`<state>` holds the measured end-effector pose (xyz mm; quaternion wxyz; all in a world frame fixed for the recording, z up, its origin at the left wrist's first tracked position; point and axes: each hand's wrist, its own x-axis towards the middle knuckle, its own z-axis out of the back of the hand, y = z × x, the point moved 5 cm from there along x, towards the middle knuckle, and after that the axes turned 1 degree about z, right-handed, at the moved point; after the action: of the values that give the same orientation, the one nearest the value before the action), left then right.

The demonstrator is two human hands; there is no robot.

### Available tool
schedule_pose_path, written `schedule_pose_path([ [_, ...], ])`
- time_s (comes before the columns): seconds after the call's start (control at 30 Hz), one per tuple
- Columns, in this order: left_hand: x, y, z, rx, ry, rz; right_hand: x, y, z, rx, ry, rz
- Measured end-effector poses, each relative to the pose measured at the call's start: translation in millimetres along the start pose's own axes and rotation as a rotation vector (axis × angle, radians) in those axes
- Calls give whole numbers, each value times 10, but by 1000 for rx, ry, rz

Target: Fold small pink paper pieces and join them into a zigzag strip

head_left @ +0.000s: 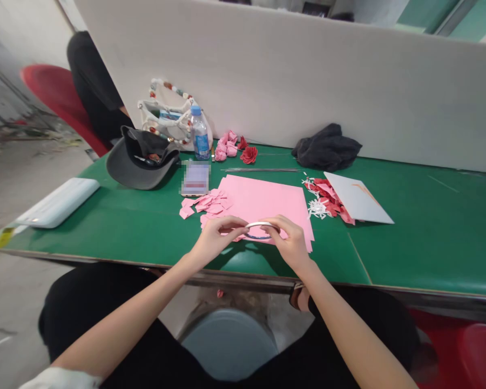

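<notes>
Together, the left hand (217, 239) and right hand (290, 243) pinch a white ring (259, 223) (possibly a tape roll; the fingers hide much of it) in narrow grips, just above the near edge of the pink paper sheets (263, 201). Cut pink scraps (205, 203) lie at nine o'clock from the sheets on the green desk (429, 243), red paper flowers (249, 155) at eleven.

No legible txt, blue label on water btl (200, 143) too small, blurred rect. item (195, 179) pixelated

Two hands (216, 237), one white ring (259, 223), one water bottle (200, 135), one dark cap (141, 165)
</notes>
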<state>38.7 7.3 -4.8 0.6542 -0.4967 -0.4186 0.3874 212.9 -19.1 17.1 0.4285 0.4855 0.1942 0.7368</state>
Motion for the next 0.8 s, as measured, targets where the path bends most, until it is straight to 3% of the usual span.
schedule_pose_path([
  [0.43, 39, -36, 106, -46, -96, -28, 10, -48, 63, 21, -61, -53],
  [0.8, 118, 60, 224, -432, -160, 59, 12, -132, 176, 266, -215, -286],
])
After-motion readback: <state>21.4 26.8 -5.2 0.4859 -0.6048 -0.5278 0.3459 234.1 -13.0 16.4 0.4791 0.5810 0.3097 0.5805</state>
